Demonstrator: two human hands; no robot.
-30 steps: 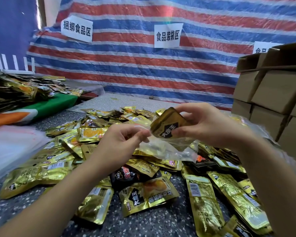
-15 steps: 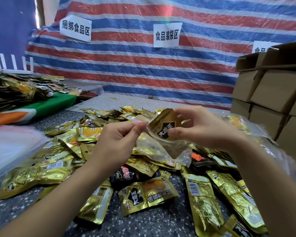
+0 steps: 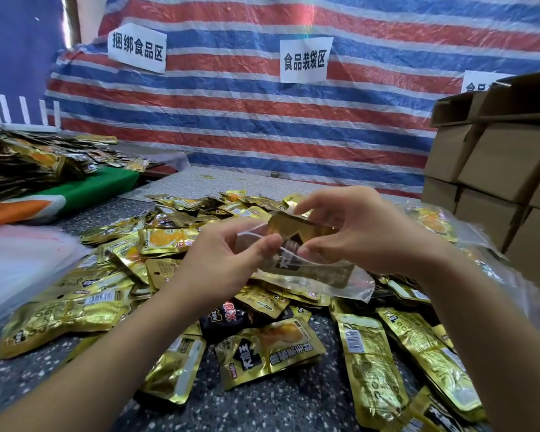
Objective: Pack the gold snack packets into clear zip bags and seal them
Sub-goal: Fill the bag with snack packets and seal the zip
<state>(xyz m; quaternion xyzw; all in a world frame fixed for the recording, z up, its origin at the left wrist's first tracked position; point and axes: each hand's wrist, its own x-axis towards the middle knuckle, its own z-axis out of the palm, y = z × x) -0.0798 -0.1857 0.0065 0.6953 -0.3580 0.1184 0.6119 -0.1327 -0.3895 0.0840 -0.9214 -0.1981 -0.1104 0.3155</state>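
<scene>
Above a heap of loose gold snack packets [image 3: 272,353] I hold a clear zip bag [image 3: 340,280]. My left hand [image 3: 222,263] pinches the bag's open mouth on its left side. My right hand [image 3: 362,232] grips a gold snack packet [image 3: 293,232] by its upper end. The lower part of that packet sits inside the bag, while its top sticks out of the mouth. The bag's closed end hangs down to the right.
Stacked cardboard boxes [image 3: 505,169] stand at the right. A pile of clear bags [image 3: 16,263] lies at the left, with more packets on a green cloth [image 3: 100,188] behind. Filled clear bags [image 3: 440,222] lie beyond my right wrist. A striped tarp hangs at the back.
The gold packet has gone from above the bag's mouth down into the bag. Both hands have drawn closer together and lower.
</scene>
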